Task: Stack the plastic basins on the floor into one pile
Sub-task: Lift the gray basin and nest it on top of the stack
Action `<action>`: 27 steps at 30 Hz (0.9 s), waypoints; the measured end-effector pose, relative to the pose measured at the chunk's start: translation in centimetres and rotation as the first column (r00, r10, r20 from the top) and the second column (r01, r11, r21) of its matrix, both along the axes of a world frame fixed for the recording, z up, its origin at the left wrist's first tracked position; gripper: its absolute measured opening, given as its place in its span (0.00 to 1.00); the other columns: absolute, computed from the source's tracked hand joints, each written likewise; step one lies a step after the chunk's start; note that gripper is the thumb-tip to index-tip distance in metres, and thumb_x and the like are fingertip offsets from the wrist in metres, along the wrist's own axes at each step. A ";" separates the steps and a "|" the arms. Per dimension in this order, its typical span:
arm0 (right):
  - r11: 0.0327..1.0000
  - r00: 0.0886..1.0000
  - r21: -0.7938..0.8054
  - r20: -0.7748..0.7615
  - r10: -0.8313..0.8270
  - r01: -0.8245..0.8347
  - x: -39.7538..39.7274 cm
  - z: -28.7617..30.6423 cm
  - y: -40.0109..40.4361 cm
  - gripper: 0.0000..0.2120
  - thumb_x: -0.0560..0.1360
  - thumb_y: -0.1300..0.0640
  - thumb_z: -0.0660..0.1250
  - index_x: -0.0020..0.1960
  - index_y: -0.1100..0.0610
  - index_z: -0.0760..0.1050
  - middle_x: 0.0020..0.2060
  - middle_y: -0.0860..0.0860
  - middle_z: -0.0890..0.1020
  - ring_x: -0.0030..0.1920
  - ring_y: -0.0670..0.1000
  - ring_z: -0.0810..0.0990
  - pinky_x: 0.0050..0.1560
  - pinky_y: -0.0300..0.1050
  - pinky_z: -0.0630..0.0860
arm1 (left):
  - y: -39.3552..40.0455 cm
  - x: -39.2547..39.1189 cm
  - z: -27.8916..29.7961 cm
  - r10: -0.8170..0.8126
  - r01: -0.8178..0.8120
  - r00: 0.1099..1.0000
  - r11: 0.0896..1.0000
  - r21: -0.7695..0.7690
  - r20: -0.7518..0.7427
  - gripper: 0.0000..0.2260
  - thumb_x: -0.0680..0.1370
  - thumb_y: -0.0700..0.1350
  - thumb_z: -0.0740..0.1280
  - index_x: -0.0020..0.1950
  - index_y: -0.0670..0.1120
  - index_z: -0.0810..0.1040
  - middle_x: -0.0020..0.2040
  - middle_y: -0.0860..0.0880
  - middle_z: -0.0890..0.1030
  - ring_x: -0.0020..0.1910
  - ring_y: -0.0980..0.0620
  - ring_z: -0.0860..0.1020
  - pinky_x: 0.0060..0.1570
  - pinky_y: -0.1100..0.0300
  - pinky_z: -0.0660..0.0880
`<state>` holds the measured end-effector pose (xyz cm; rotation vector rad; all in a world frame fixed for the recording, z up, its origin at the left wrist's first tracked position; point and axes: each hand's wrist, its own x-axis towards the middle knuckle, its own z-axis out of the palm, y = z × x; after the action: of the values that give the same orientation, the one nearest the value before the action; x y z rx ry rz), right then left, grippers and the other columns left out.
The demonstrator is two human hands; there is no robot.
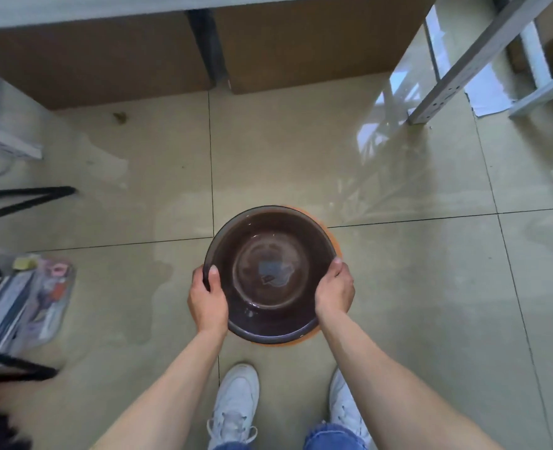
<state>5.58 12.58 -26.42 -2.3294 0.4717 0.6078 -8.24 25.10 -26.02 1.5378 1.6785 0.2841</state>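
A dark, see-through brown plastic basin (270,248) is held level between both hands over the tiled floor. My left hand (206,297) grips its left rim, thumb inside. My right hand (335,292) grips the right rim. Under it lies an orange basin (332,237), of which only a thin crescent of rim shows at the right and bottom edge. Whether the brown basin rests inside the orange one or hovers just above it is not clear. A label shows through the brown basin's bottom.
Two cardboard boxes (301,43) stand against the far side. A metal rack leg (443,92) stands at the upper right. A clear pouch of stationery (35,297) and black stand legs (25,196) lie at the left. My white shoes (236,404) are just below the basins.
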 end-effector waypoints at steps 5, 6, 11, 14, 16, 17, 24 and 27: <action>0.980 0.989 -0.139 0.029 0.148 -0.143 0.2 -1.6 -0.1 0.19 0.82 0.50 0.53 0.61 0.58 0.77 0.55 0.62 0.81 0.57 0.64 0.78 0.53 0.52 0.74 | 0.8 -1.1 -2.7 -0.099 0.097 0.983 0.995 -0.015 -0.153 0.13 0.79 0.43 0.62 0.61 0.43 0.78 0.56 0.37 0.77 0.54 0.36 0.78 0.58 0.51 0.72; 0.973 0.984 -0.162 0.035 0.174 -0.166 0.3 -1.8 -0.2 0.18 0.81 0.50 0.54 0.60 0.58 0.78 0.54 0.61 0.80 0.57 0.64 0.78 0.53 0.52 0.75 | 0.8 -1.2 -2.9 -0.101 0.100 0.983 0.995 -0.015 -0.155 0.14 0.78 0.43 0.62 0.62 0.44 0.78 0.57 0.37 0.75 0.54 0.37 0.79 0.59 0.52 0.72; 0.939 0.963 -0.248 0.062 0.262 -0.239 0.2 -1.4 -1.1 0.18 0.79 0.49 0.60 0.64 0.55 0.76 0.58 0.59 0.75 0.61 0.60 0.74 0.59 0.55 0.71 | 0.6 -1.7 -2.8 -0.104 0.100 0.984 0.994 -0.033 -0.145 0.16 0.78 0.45 0.64 0.65 0.45 0.77 0.62 0.40 0.74 0.62 0.40 0.76 0.65 0.52 0.71; 0.953 0.974 -0.230 0.061 0.217 -0.198 0.7 -1.3 -1.8 0.22 0.78 0.48 0.63 0.69 0.55 0.71 0.64 0.58 0.73 0.65 0.60 0.73 0.64 0.56 0.69 | 0.5 -1.5 -2.8 0.009 -0.022 0.995 0.992 -0.124 -0.104 0.21 0.77 0.47 0.67 0.70 0.46 0.72 0.69 0.41 0.71 0.67 0.41 0.73 0.69 0.50 0.68; 0.970 0.984 -0.170 -0.041 0.171 -0.176 1.3 -1.9 -2.2 0.29 0.76 0.45 0.65 0.73 0.54 0.65 0.68 0.58 0.71 0.68 0.61 0.72 0.67 0.58 0.69 | 0.6 -1.4 -3.2 0.134 -0.148 0.989 0.953 -0.265 -0.069 0.28 0.75 0.51 0.69 0.74 0.49 0.66 0.73 0.43 0.68 0.70 0.41 0.70 0.70 0.48 0.67; 0.976 0.981 -0.128 -0.114 0.159 -0.173 1.6 -2.5 -2.5 0.33 0.74 0.42 0.66 0.74 0.55 0.63 0.69 0.58 0.71 0.68 0.62 0.72 0.68 0.58 0.69 | 0.6 -1.3 -3.5 0.195 -0.197 0.980 0.918 -0.343 -0.041 0.31 0.74 0.52 0.70 0.75 0.50 0.63 0.74 0.43 0.67 0.70 0.41 0.70 0.70 0.46 0.68; 0.984 0.923 0.166 -0.366 0.120 -0.062 2.3 -5.9 -3.6 0.27 0.75 0.40 0.65 0.62 0.60 0.74 0.54 0.57 0.82 0.53 0.59 0.81 0.56 0.51 0.78 | 0.3 -1.3 -6.3 0.378 -0.285 0.922 0.816 -0.503 0.090 0.18 0.74 0.46 0.72 0.61 0.42 0.75 0.57 0.41 0.82 0.55 0.41 0.81 0.59 0.50 0.77; 0.978 0.951 0.186 -0.274 0.143 -0.094 2.0 -6.5 -3.9 0.23 0.76 0.42 0.64 0.60 0.60 0.75 0.50 0.56 0.81 0.49 0.57 0.80 0.53 0.49 0.78 | -0.1 -1.3 -7.2 0.388 -0.311 0.917 0.840 -0.445 0.092 0.13 0.76 0.44 0.70 0.58 0.41 0.76 0.55 0.40 0.82 0.54 0.41 0.81 0.60 0.50 0.76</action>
<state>7.55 8.65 -32.94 -2.1258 0.3932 1.0132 -9.58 24.97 -33.18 0.8531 1.7328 0.2209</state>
